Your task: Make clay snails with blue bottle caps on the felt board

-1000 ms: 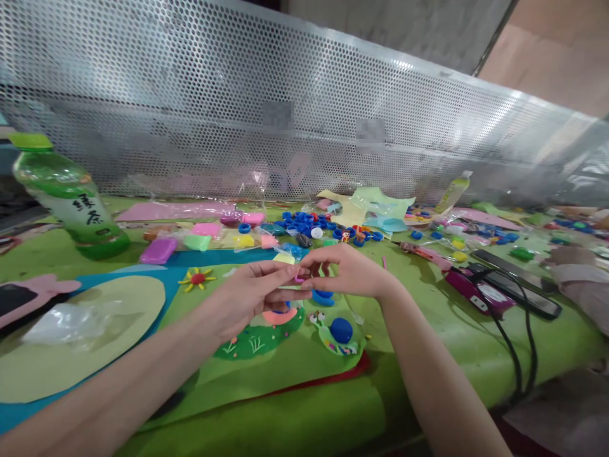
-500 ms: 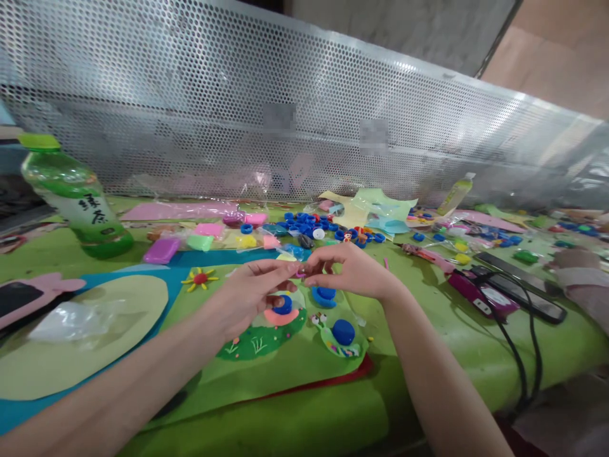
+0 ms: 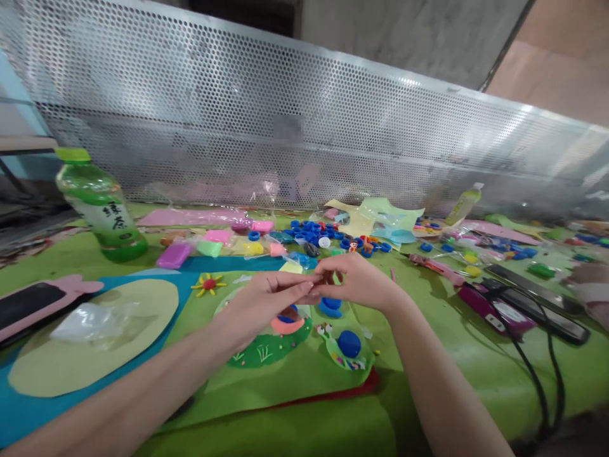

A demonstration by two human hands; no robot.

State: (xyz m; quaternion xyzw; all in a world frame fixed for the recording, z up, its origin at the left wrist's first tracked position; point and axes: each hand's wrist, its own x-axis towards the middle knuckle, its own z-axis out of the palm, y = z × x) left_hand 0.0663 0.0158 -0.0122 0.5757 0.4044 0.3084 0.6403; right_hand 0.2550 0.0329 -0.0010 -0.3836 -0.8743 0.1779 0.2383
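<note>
My left hand (image 3: 273,295) and my right hand (image 3: 354,279) meet fingertip to fingertip above a green craft sheet (image 3: 228,390). Both are closed in a pinch. Whatever lies between the fingertips is hidden now; a small pink piece, seemingly modelling clay, showed there a moment earlier. On the sheet below are a clay snail (image 3: 349,344) with a blue shell, a pink curved clay piece (image 3: 289,325) partly behind my left hand, and blue clay (image 3: 330,308) under my right hand. A yellow clay sun with a red centre (image 3: 208,285) is at the sheet's upper left.
A green tea bottle (image 3: 107,212) stands at the left, near a pink-cased phone (image 3: 38,301) and a plastic bag (image 3: 90,324). Several blue caps (image 3: 309,230) lie behind my hands. At the right are a purple box (image 3: 495,311) and black cables (image 3: 516,349).
The fingertips of both hands have come together, covering the small pink piece seen between them before. The view has shifted slightly, so the scene sits a little further right and lower.
</note>
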